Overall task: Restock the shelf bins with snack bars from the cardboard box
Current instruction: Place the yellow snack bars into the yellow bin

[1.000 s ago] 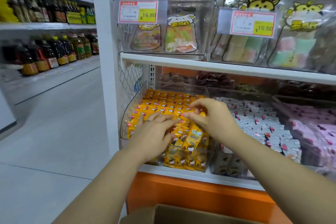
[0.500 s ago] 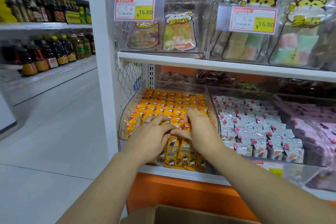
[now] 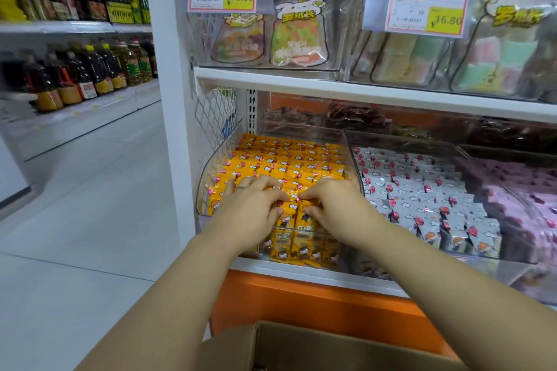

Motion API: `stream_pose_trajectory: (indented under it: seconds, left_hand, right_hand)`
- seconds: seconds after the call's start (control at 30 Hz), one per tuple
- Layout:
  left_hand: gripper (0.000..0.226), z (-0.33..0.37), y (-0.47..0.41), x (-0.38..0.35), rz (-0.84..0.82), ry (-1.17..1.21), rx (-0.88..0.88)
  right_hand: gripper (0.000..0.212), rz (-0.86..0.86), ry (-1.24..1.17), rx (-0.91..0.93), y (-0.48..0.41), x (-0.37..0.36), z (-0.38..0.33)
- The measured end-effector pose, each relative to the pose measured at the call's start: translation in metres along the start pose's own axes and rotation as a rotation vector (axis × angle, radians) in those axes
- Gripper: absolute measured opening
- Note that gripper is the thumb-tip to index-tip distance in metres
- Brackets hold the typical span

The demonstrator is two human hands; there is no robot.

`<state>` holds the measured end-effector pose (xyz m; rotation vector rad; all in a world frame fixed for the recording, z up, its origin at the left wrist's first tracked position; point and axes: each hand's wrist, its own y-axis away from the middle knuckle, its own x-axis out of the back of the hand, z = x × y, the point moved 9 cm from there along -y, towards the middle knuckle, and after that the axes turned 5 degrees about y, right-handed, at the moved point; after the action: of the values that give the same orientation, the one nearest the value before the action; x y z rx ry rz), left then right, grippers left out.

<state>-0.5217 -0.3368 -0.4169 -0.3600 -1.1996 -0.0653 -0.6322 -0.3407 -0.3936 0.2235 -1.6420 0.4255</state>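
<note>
A clear shelf bin (image 3: 208, 181) on the lower shelf is packed with rows of yellow snack bars (image 3: 289, 159). My left hand (image 3: 253, 211) lies on the front rows with its fingers spread and pressing on the bars. My right hand (image 3: 334, 205) is beside it, fingertips nearly touching the left hand, fingers curled over the tops of the front upright yellow bars (image 3: 301, 220). The open cardboard box (image 3: 316, 346) is at the bottom edge, below my forearms; its contents are hidden.
Right of the yellow bin are a bin of grey snack bars (image 3: 422, 190) and a bin of pink ones (image 3: 518, 190). The upper shelf (image 3: 331, 84) holds bagged sweets behind price tags. An aisle floor and shelves of oil bottles (image 3: 75, 75) lie left.
My right hand brought yellow bars down from above the bin into its front row. Both hands then settled close together on the front bars, and my view moved nearer.
</note>
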Motion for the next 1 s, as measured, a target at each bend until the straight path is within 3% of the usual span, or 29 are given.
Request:
stream_pose_trajectory:
  seconds: [0.2, 0.5, 0.77, 1.0]
  left_hand:
    - [0.029, 0.002, 0.003, 0.003, -0.033, 0.028, 0.005]
    - [0.022, 0.008, 0.007, 0.013, -0.028, 0.013, -0.046]
    - [0.023, 0.005, -0.001, 0.008, 0.052, -0.089, 0.051]
    - [0.01, 0.0, -0.003, 0.01, 0.083, -0.039, 0.084]
  right_hand:
    - [0.031, -0.048, -0.005, -0.028, -0.012, -0.008, 0.0]
    - [0.028, 0.058, -0.06, 0.048, 0.03, -0.01, -0.01]
    - [0.031, -0.065, -0.092, 0.012, 0.013, -0.027, -0.004]
    - [0.043, -0.146, -0.145, 0.043, 0.042, -0.033, -0.007]
